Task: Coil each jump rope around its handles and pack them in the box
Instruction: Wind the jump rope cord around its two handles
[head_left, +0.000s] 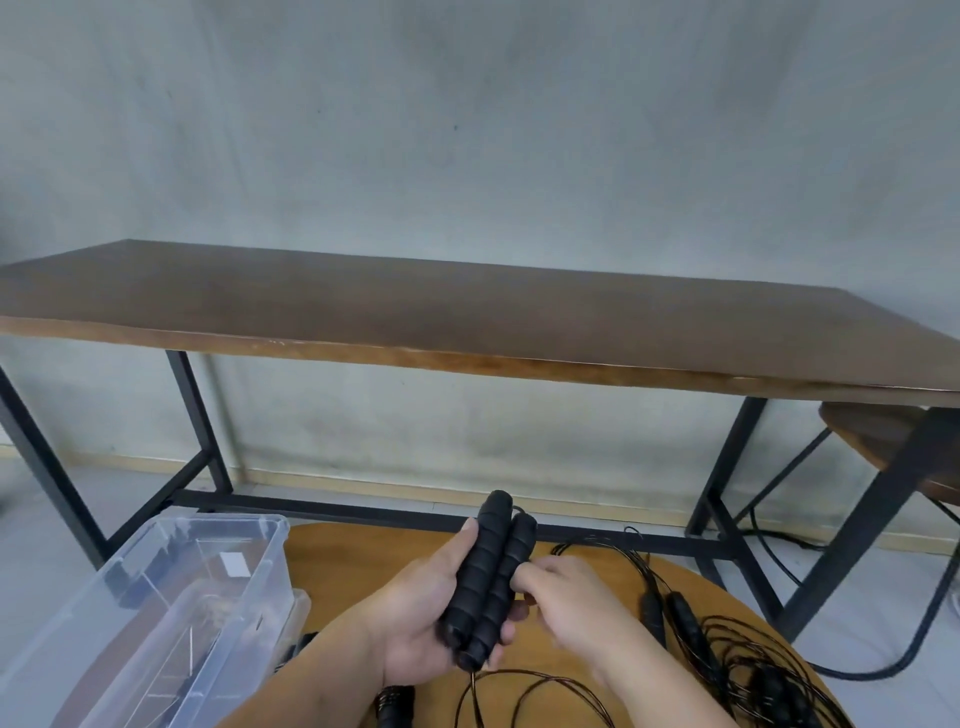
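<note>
My left hand grips two black ribbed jump rope handles held side by side, pointing up and away from me. My right hand touches the handles from the right with its fingers closed, and whether it pinches the thin rope I cannot tell. A thin black rope hangs from the handles' lower end in loops over the round wooden table. A clear plastic box stands at the left. More tangled ropes with black handles lie on the table at the right.
A long dark wooden table on black metal legs stands ahead against a grey wall. A wooden stool is at the right, with black cables on the floor. Another black handle lies near my left forearm.
</note>
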